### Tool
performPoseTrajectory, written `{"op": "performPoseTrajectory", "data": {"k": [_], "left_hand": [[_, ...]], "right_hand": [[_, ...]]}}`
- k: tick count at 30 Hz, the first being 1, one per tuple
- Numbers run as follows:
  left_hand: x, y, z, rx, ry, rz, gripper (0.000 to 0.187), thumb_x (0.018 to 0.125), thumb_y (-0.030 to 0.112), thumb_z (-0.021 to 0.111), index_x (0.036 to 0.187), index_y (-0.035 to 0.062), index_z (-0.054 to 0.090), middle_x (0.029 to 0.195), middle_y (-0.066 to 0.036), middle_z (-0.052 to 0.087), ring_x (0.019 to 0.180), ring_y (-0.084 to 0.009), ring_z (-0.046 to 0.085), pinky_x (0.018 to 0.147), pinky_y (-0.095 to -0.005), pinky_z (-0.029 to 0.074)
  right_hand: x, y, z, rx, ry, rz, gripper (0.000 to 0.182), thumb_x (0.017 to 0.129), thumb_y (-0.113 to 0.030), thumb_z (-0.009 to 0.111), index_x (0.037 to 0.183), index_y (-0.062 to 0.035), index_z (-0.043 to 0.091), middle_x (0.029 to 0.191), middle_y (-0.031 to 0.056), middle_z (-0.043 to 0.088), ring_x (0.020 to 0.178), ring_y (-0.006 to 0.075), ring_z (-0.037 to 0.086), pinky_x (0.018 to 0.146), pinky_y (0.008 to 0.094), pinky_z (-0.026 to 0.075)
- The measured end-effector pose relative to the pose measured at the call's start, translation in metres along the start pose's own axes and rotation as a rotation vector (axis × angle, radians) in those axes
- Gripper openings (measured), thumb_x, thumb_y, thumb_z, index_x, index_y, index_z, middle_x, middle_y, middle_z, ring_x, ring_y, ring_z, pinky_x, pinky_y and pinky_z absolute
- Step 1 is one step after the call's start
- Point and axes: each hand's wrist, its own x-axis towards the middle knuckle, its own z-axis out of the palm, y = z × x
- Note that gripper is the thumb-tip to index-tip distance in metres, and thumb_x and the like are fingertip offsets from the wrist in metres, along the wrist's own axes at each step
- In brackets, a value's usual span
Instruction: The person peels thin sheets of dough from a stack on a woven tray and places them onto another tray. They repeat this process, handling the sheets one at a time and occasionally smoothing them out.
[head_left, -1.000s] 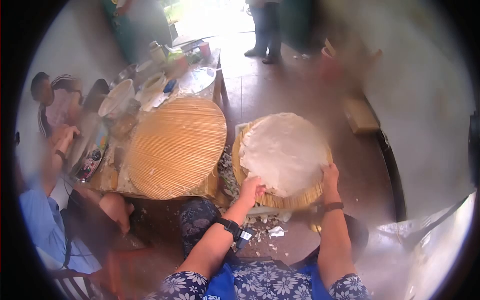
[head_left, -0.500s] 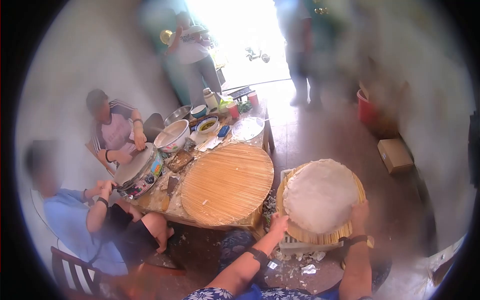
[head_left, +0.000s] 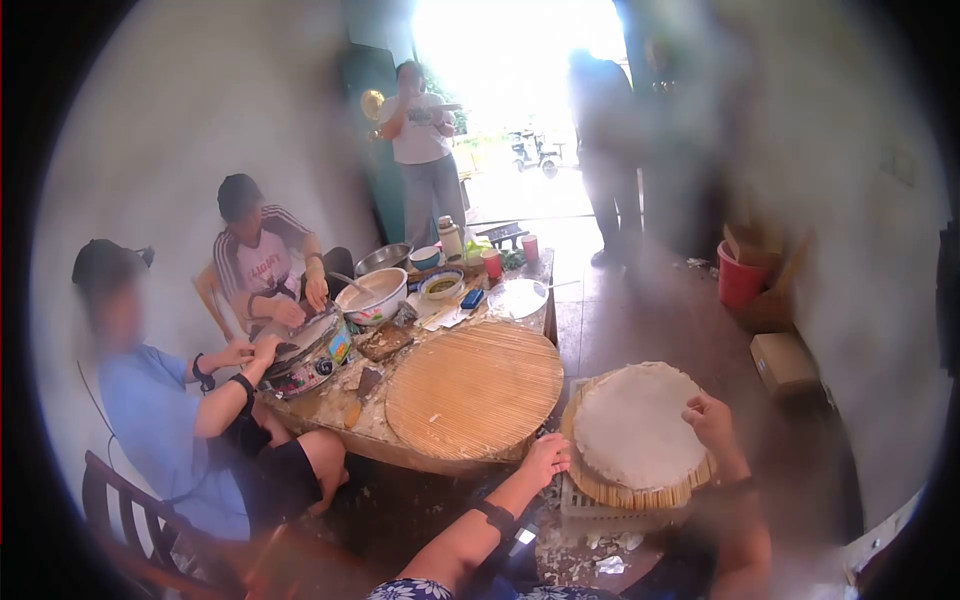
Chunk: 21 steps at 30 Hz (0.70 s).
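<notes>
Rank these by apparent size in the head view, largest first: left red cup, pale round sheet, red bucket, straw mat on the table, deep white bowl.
1. Straw mat
2. Pale round sheet
3. White bowl and red bucket: too alike to rank
4. Left red cup

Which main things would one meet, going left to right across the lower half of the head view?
Blue shirt → sticker-covered round drum → large slatted mat → pale round sheet → cardboard box on the floor.
</notes>
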Motion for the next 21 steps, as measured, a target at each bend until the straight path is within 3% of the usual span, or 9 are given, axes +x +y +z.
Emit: {"op": "performPoseTrajectory", "data": {"k": [4, 7, 10, 13, 18, 21], "left_hand": [[0.004, -0.001, 0.003, 0.063, 0.104, 0.023, 0.037, 0.081, 0.018, 0.063, 0.115, 0.0122, 0.05, 0.095, -0.004, 0.057, 0.078, -0.0212, 0.055, 0.067, -0.036, 0.049], [0.026, -0.021, 0.008, 0.013, 0.146, -0.008, 0.037, 0.08, 0.021, 0.063, 0.114, 0.0144, 0.05, 0.101, -0.004, 0.054, 0.082, -0.0215, 0.05, 0.069, -0.0356, 0.045], [0.025, -0.043, 0.025, 0.045, 0.17, -0.09, 0.037, 0.08, 0.021, 0.064, 0.113, 0.014, 0.05, 0.105, -0.006, 0.052, 0.087, -0.0237, 0.048, 0.073, -0.0374, 0.043], [0.026, -0.06, 0.021, 0.031, 0.151, -0.126, 0.041, 0.08, 0.025, 0.064, 0.116, 0.0133, 0.047, 0.111, -0.009, 0.05, 0.096, -0.0277, 0.046, 0.08, -0.0419, 0.041], [0.039, -0.077, 0.003, 0.018, 0.308, -0.167, 0.051, 0.08, 0.029, 0.064, 0.125, 0.0142, 0.044, 0.123, -0.014, 0.044, 0.108, -0.0329, 0.041, 0.086, -0.0493, 0.037], [0.048, -0.09, 0.005, -0.059, 0.144, -0.114, 0.054, 0.08, 0.03, 0.064, 0.127, 0.0142, 0.042, 0.126, -0.015, 0.042, 0.11, -0.034, 0.041, 0.083, -0.0491, 0.038]], "right_hand": [[-0.025, 0.014, -0.019, -0.242, -0.026, 0.012, 0.029, 0.073, -0.02, 0.068, 0.097, -0.0028, 0.064, 0.086, 0.0159, 0.067, 0.082, 0.027, 0.065, 0.072, 0.0345, 0.05], [-0.023, 0.023, -0.011, -0.112, -0.019, 0.011, 0.03, 0.073, -0.019, 0.067, 0.097, -0.0024, 0.063, 0.085, 0.016, 0.066, 0.079, 0.0267, 0.065, 0.071, 0.0347, 0.05], [-0.021, -0.014, 0.015, 0.072, -0.009, -0.059, 0.028, 0.076, -0.017, 0.065, 0.099, -0.0013, 0.062, 0.08, 0.016, 0.066, 0.075, 0.0274, 0.064, 0.069, 0.0346, 0.049], [-0.023, -0.033, 0.035, 0.075, -0.131, -0.12, 0.027, 0.077, -0.016, 0.064, 0.099, -0.0011, 0.062, 0.082, 0.0162, 0.066, 0.076, 0.0271, 0.064, 0.069, 0.0342, 0.049], [-0.021, 0.02, 0.052, -0.047, -0.142, -0.087, 0.024, 0.077, -0.016, 0.064, 0.095, -0.001, 0.062, 0.084, 0.0168, 0.065, 0.081, 0.0307, 0.062, 0.071, 0.0388, 0.048], [-0.026, 0.028, 0.05, -0.159, -0.107, -0.14, 0.024, 0.077, -0.017, 0.063, 0.095, -0.0022, 0.062, 0.088, 0.0172, 0.064, 0.084, 0.0331, 0.061, 0.073, 0.0414, 0.047]]}}
